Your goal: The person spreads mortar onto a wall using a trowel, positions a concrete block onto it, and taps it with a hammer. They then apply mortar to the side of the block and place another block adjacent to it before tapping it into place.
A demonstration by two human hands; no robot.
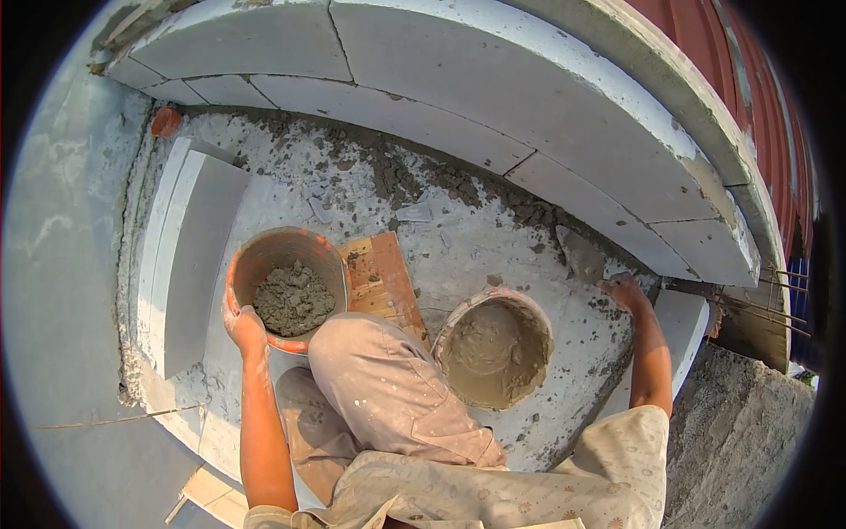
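While the person crouches on a rough concrete slab point(352, 189), the left hand point(245, 326) grips the near rim of an orange bucket point(291, 236), fingers curled over the edge and pinching it against the palm. The bucket leans a little toward the person, and the hold at the rim looks like what keeps it tipped and steady. It is roughly a third full of stiff, lumpy grey mortar point(293, 300), heaped at the bottom, with the upper inner wall only smeared. It sits just left of the person's bent knee point(379, 379), partly over a wooden board point(381, 278) that probably gives it a flatter seat than the crumb-strewn slab.

The right hand point(624, 291) reaches out to the foot of a curved wall of pale blocks point(493, 97), closed round the handle of a trowel point(579, 254); the handle itself is hidden in the fist. The blade points up and left, lying close to the base of the wall, though whether it touches cannot be told.

Between the two arms, just right of the knee, stands a second bucket point(533, 331), upright, crusted with dried mix and holding smooth, wet brown-grey slurry point(489, 361) low inside. Both buckets stand within arm's reach, which suits the crouch.

A loose block point(198, 256) lies flat at the left of the slab, well apart from the wall, and a small red thing point(166, 121) sits in the far corner
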